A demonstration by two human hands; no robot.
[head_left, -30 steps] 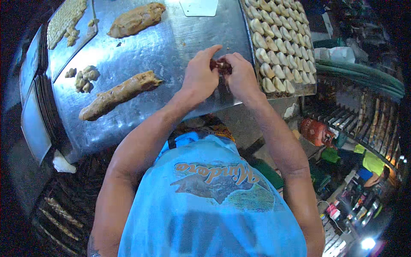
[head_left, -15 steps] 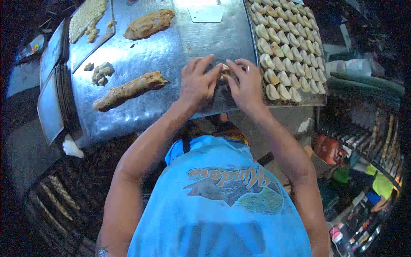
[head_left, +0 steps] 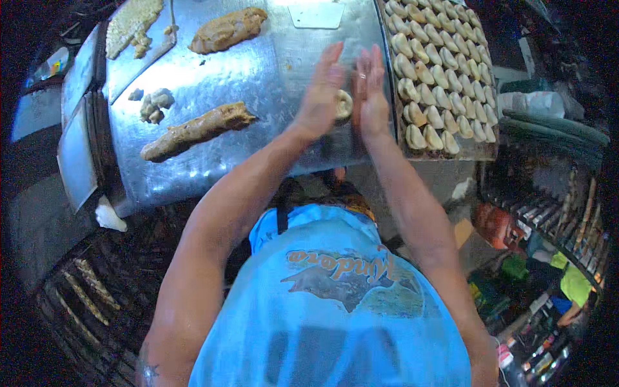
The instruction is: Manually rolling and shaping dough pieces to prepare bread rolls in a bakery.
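Observation:
My left hand (head_left: 320, 95) and my right hand (head_left: 371, 97) are upright on edge over the metal work table (head_left: 264, 148), fingers stretched out, palms facing each other. A pale round dough piece (head_left: 343, 105) lies between them, partly behind my left palm; whether it touches either hand I cannot tell. To the left are a long brown log of dough or filling (head_left: 193, 132) and several small pale lumps (head_left: 156, 103). Beside my right hand is a tray of pale folded dough pieces (head_left: 445, 103) in rows. A second brown mass (head_left: 227, 31) lies farther back.
At back are a white scraper (head_left: 314, 19) and a plate of pale pieces (head_left: 132, 26). Stacked metal trays (head_left: 76, 155) stand left. Lower right are a red gas cylinder (head_left: 491, 222), a rack, and another person (head_left: 574, 290) in a yellow-green top.
My hands, earlier curled round a small piece, have straightened their fingers and moved forward, palms now parallel. The pale round piece now shows between them.

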